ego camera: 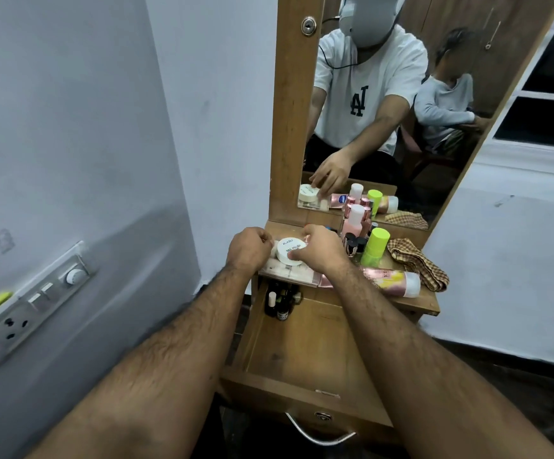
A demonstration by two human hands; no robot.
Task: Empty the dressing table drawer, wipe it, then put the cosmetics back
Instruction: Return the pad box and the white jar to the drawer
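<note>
Open wooden drawer (305,356): small dark bottles (278,304) at its back left corner. Round white plastic jar (289,250) on clear plastic box (290,274), desk-top: right hand (322,250) fingers clamped on it; left hand (247,248) fingers curled together beside it.

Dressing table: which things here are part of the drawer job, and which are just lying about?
Part of the job:
open drawer
small bottles left in its back corner
white jar under the right hand
clear box
pink tube
neon green bottle
checked cloth

Lying about:
wall switchboard
mirror
</note>
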